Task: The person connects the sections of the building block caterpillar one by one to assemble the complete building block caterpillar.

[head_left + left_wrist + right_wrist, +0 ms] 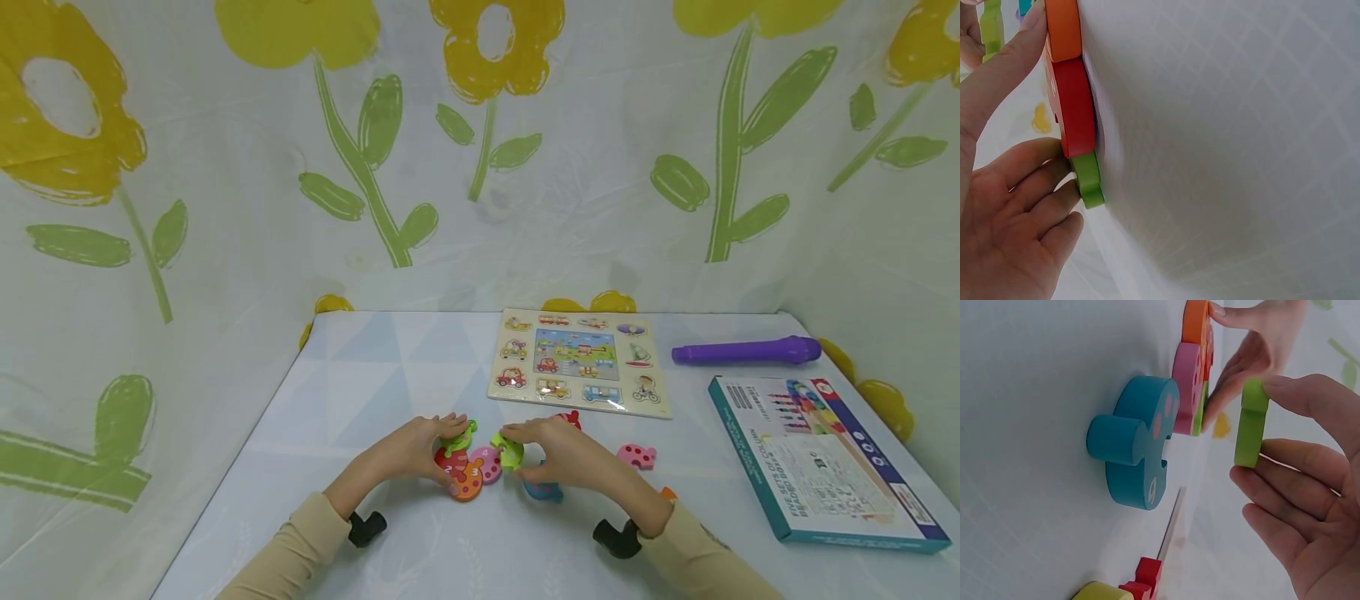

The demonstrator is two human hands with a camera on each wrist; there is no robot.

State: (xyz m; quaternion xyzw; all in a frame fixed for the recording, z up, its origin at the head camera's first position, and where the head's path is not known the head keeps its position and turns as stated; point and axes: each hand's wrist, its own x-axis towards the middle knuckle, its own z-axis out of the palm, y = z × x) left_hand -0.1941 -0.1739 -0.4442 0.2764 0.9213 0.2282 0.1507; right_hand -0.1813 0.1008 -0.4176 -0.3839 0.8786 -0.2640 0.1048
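Observation:
My left hand (411, 446) holds a small row of joined wooden puzzle pieces on the table, its thumb on the orange piece (469, 482) marked 3. In the left wrist view its other fingers touch the red piece (1075, 109) and the green piece (1089, 181). A pink piece (489, 464) marked 4 joins the orange one. To the right, my right hand (558, 454) pinches a light green puzzle piece (1251, 425) between thumb and fingers, raised off the table. A blue piece (1138, 434) with pink spots lies near that hand, partly hidden by it in the head view.
Beyond the right hand lies a red piece (572, 418); a spotted pink piece (636, 456) and an orange piece (667, 494) are further right. A picture puzzle board (517, 325), a purple stick (742, 352) and a flat box (832, 467) occupy the back and right.

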